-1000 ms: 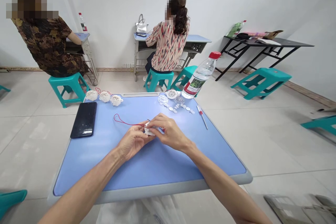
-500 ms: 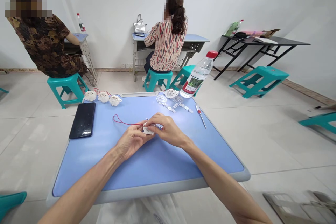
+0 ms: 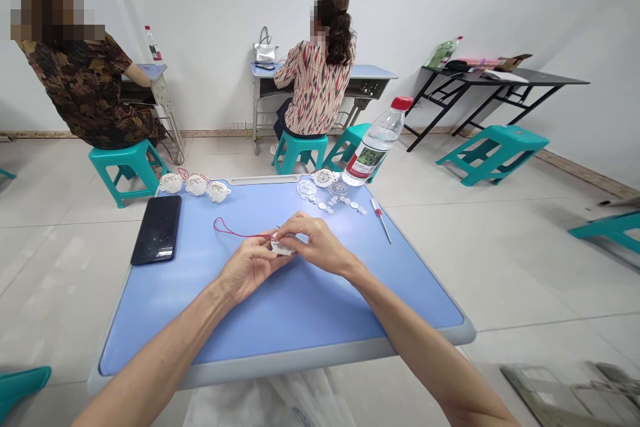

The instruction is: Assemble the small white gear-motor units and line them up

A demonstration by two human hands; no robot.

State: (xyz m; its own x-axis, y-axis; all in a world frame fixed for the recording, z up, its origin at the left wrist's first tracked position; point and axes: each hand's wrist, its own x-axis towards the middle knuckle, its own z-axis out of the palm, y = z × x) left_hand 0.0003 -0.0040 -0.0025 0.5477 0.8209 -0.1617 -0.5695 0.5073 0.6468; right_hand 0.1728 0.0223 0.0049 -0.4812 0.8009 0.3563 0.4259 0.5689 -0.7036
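Observation:
A small white round plastic piece (image 3: 281, 246) with a red cord loop (image 3: 235, 232) rests in my left hand (image 3: 251, 265), whose fingers are closed around it. My right hand (image 3: 320, 245) bends over the same piece, thumb and fingertips pinched at its top face. Across the right fingers lies a slim shiny tool (image 3: 301, 238), apparently a screwdriver, mostly hidden by the hand. What the fingertips pinch is too small to make out. Beyond the hands are loose small white discs (image 3: 330, 204), a clear round cover (image 3: 307, 188) and a white round part (image 3: 324, 178).
On the blue table (image 3: 260, 327) lie a black phone (image 3: 157, 229), white round pieces with red cords (image 3: 195, 185) at the back left, and a screwdriver (image 3: 381, 219) on the right. A water bottle (image 3: 374, 145) stands at the back right corner. Two people sit at other desks.
Both hands stay at the white piece, with only a slight shift of the right fingers. The view has moved a little; nothing was picked up or let go.

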